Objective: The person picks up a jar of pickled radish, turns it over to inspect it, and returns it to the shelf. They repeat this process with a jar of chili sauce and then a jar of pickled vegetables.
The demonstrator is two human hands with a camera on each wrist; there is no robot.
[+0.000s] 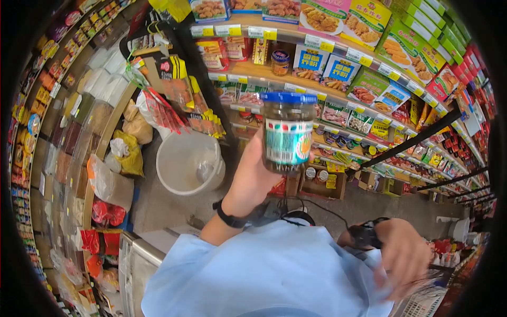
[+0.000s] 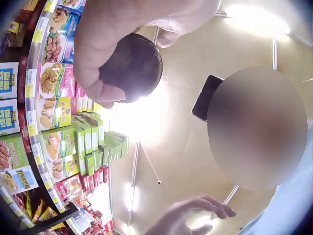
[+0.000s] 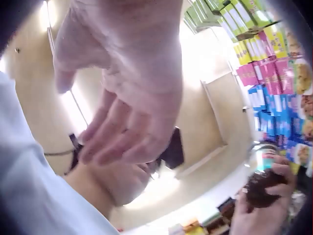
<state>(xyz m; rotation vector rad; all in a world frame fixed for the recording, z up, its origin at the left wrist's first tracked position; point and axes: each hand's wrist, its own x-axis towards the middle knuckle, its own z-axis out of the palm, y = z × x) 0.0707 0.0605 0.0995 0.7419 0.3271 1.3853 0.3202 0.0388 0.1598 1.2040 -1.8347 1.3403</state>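
A glass jar with a blue lid and a green-and-white label stands upright in front of the shelves. My left hand grips it low from behind, and the label with its barcode faces the head camera. In the left wrist view the jar's dark round base shows between the curled fingers and thumb. My right hand is at the lower right, blurred and holding nothing. The right wrist view shows its fingers loosely bent, well apart from the jar.
Shelves of boxed coating mixes and packets rise ahead, with another lidded jar on one. A white bucket stands on the floor at left, beside hanging sausage packs and plastic bags. A metal-edged counter is at lower left.
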